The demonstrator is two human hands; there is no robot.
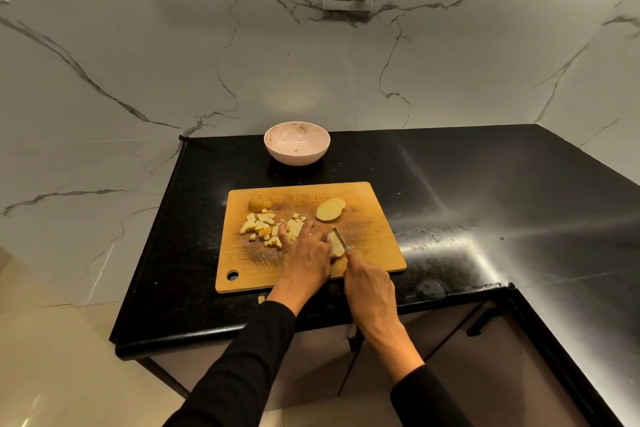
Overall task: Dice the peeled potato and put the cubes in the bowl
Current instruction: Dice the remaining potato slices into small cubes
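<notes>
Board is crowded on the left w/ cubes, potato end at far-left corner, slices far-centre. Both hands + knife fill the near-centre. Bare board on right side & near-left by the hole. Open counter btwn board & bowl, and wide to the right. Wall just behind bowl.

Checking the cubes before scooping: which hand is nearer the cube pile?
Left. The left hand touches the cube pile; the right hand holds the knife, farther right.
</notes>
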